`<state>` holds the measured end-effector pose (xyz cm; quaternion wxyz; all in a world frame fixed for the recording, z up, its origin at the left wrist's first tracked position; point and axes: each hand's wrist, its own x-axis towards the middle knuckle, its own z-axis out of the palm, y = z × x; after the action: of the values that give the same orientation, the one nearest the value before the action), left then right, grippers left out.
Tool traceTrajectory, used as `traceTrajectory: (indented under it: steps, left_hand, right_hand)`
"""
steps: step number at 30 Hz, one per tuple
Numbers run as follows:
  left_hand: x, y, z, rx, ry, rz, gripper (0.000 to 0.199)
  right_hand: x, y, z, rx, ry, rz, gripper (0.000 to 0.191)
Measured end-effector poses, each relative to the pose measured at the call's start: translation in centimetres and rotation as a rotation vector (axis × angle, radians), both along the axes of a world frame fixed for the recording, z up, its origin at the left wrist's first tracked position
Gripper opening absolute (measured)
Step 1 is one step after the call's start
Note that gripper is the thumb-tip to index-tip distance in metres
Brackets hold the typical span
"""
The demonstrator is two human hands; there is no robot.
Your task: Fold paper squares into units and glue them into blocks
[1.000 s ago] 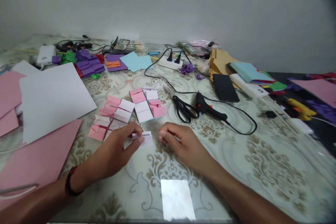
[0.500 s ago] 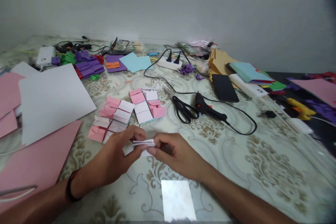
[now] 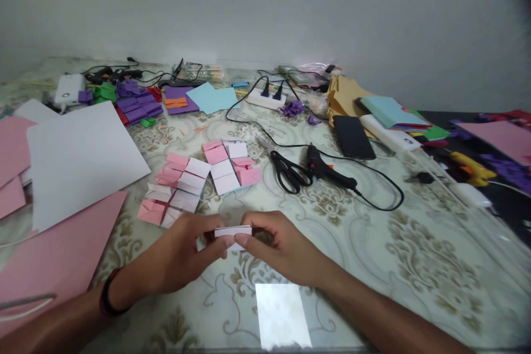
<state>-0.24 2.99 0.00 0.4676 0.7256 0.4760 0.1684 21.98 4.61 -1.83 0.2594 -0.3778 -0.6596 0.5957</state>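
A small folded white paper (image 3: pixel 233 230) is pinched between both hands at the lower middle. My left hand (image 3: pixel 186 251) grips its left end, thumb in front and fingers behind. On its right end, my right hand (image 3: pixel 280 243) is closed the same way, the two thumb tips almost meeting. Just beyond my left hand lie folded pink and white pieces (image 3: pixel 176 188), with a second pink and white group (image 3: pixel 230 166) to their right. A flat white paper square (image 3: pixel 282 315) rests on the table nearer me.
Black scissors (image 3: pixel 290 171) and a black glue gun (image 3: pixel 329 170) lie right of centre, its cable looping right. Large white (image 3: pixel 87 160) and pink sheets (image 3: pixel 70 254) cover the left. A power strip (image 3: pixel 266 99), phone (image 3: pixel 354 137) and coloured papers sit farther back.
The folded paper has moved slightly right and its layers now lie closer together. My left fingers have lowered and shifted a little toward my right hand.
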Motion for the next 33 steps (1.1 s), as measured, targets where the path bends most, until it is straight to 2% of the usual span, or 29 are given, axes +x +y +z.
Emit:
traceTrajectory:
  steps: [6,11,18,24,28,33]
  left_hand:
    - [-0.17,0.02,0.23,-0.071,0.007,-0.002,0.038]
    - [0.08,0.04,0.54,-0.037,0.016,-0.038,0.033]
    - [-0.13,0.13,0.43,-0.03,-0.036,-0.007,0.032]
    - [0.03,0.18,0.8,-0.018,-0.027,-0.054,0.031]
    - [0.05,0.01,0.76,-0.034,-0.062,-0.049,0.029]
    - [0.07,-0.17,0.37,0.023,-0.03,-0.039,0.02]
  right_hand:
    - [0.04,0.02,0.14,-0.012,-0.012,-0.038,0.028]
    - [-0.23,-0.17,-0.21,-0.041,-0.017,0.025,0.026]
    - [-0.01,-0.01,0.0,-0.003,0.026,-0.018,0.025]
    - [0.09,-0.13,-0.35,0.038,0.009,0.072,0.028]
    - [0.13,-0.18,-0.18,0.062,0.001,0.049,0.029]
    - [0.03,0.02,-0.03,0.076,-0.032,0.053,0.025]
